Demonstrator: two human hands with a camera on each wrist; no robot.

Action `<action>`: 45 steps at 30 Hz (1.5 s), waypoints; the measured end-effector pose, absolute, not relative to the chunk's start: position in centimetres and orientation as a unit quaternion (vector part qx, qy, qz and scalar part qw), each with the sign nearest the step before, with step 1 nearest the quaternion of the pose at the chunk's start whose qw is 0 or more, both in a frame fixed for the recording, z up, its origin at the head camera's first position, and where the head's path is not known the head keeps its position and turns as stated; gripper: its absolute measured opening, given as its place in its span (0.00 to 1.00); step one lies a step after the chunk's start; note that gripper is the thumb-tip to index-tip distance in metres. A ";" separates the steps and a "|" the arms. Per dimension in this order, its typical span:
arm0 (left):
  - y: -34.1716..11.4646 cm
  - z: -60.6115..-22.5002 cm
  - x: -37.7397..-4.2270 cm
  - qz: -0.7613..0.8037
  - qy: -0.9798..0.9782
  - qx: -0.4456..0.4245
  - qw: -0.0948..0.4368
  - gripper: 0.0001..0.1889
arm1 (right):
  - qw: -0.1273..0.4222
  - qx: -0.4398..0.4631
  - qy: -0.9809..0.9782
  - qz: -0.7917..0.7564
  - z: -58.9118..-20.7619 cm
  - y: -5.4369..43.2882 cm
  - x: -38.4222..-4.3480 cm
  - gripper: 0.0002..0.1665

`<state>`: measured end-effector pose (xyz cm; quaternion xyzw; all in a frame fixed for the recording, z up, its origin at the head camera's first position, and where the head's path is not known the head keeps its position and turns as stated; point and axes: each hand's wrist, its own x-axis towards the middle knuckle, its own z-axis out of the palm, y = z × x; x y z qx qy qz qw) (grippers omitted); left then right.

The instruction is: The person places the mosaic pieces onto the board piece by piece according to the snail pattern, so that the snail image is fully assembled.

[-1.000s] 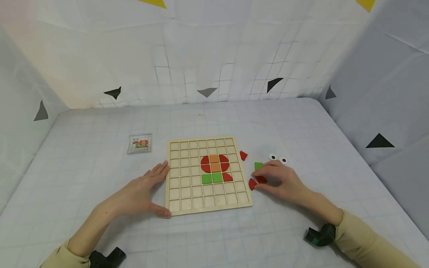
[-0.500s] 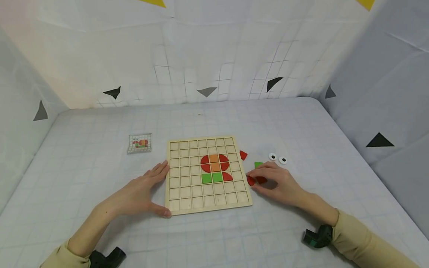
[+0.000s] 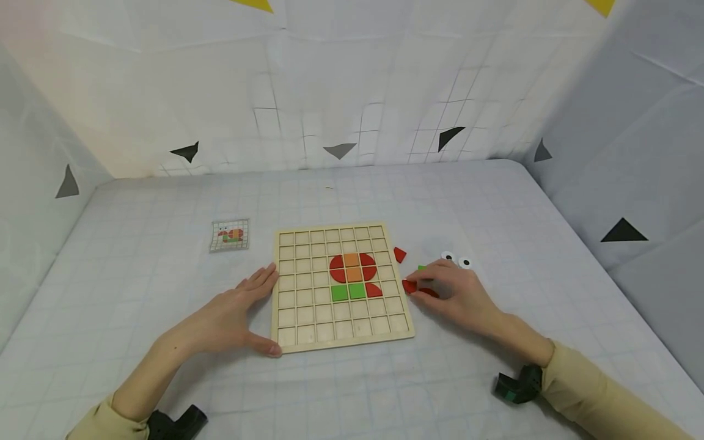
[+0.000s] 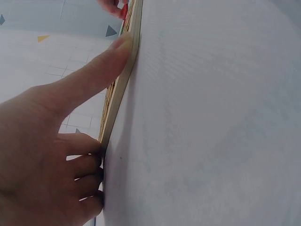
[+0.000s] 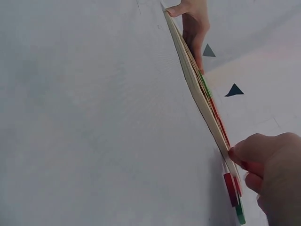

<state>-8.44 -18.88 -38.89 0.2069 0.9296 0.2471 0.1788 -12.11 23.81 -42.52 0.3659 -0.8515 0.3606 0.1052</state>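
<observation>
My right hand point(image 3: 459, 294) pinches a red quarter-circle tile point(image 3: 409, 286) between thumb and forefinger, right at the right edge of a wooden grid board point(image 3: 341, 346). On the board lie red quarter-circle tiles point(image 3: 368, 274), orange square tiles point(image 3: 353, 274) and two green square tiles point(image 3: 348, 292). My left hand point(image 3: 233, 315) rests against the board's left side, its fingers along the edge and thumb at the near corner; the left wrist view shows the thumb point(image 4: 99, 68) on the rim. Another red tile point(image 3: 429, 293) and a green tile point(image 3: 421, 267) are partly hidden by my right hand.
A loose red tile point(image 3: 399, 255) lies beside the board's upper right. Two round eye pieces point(image 3: 465, 263) sit beyond my right hand. Left of the board is a small picture card point(image 3: 230, 236) with a coloured figure on a grid. White sheeting point(image 3: 352, 79) stands behind the table.
My right hand has picked up the red quarter-circle tile from beside the board and moved it slightly left and away from me, to the board's edge. My left hand has stayed in place.
</observation>
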 end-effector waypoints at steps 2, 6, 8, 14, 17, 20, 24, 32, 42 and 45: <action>-18.9 -38.9 -8.5 0.247 0.929 0.206 0.180 0.71 | 0.109 0.371 -0.845 0.369 -42.1 23.4 -12.3 0.22; -18.9 -38.9 -8.5 0.247 0.929 0.209 0.179 0.71 | 0.120 0.374 -0.841 0.373 -41.5 22.3 -12.6 0.21; -18.9 -39.0 -8.5 0.246 0.930 0.209 0.179 0.71 | 0.125 0.371 -0.837 0.382 -41.4 21.6 -12.8 0.20; -18.9 -38.9 -8.5 0.247 0.930 0.206 0.179 0.71 | 0.104 0.403 -0.810 0.413 -41.9 17.8 -12.9 0.19; -18.9 -39.0 -8.4 0.248 0.930 0.204 0.180 0.71 | 0.067 0.412 -0.807 0.417 -42.1 15.6 -12.6 0.18; -18.9 -39.1 -8.4 0.250 0.930 0.203 0.180 0.71 | 0.031 0.412 -0.812 0.413 -42.0 13.7 -12.2 0.17; -18.8 -39.1 -8.5 0.250 0.929 0.203 0.180 0.71 | 0.017 0.412 -0.822 0.394 -41.9 12.0 -12.0 0.16; -18.9 -38.9 -8.5 0.249 0.929 0.206 0.178 0.71 | 0.040 0.406 -0.834 0.372 -41.8 10.1 -12.0 0.16; -18.9 -39.1 -8.5 0.249 0.929 0.209 0.177 0.71 | 0.076 0.390 -0.840 0.369 -42.4 9.8 -12.0 0.15; -18.9 -39.1 -8.5 0.250 0.929 0.211 0.175 0.71 | 0.082 0.392 -0.838 0.371 -42.5 9.8 -12.1 0.15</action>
